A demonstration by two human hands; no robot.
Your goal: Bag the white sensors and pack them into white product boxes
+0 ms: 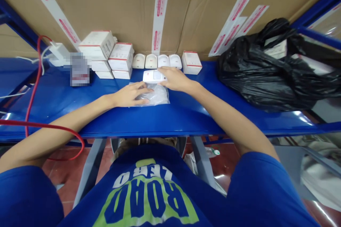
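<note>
A white motion detector (152,76), longish with a pale window, lies on the blue shelf top in front of me. My right hand (173,78) grips its right end, thumb below and fingers over the top edge. Just below the detector is a clear plastic bag (160,95) lying flat. My left hand (133,95) rests on the bag's left part with fingers spread, one fingertip close to the detector's lower left corner. Behind the detector stand several white sensor housings (151,61) in a row against the cardboard.
Stacked white boxes (121,56) stand at the back left, and a single white box (192,62) stands right of the housings. A black plastic bag (266,74) fills the right side. At left are a white plug (59,52) and a red cable (33,92) looping over my left forearm.
</note>
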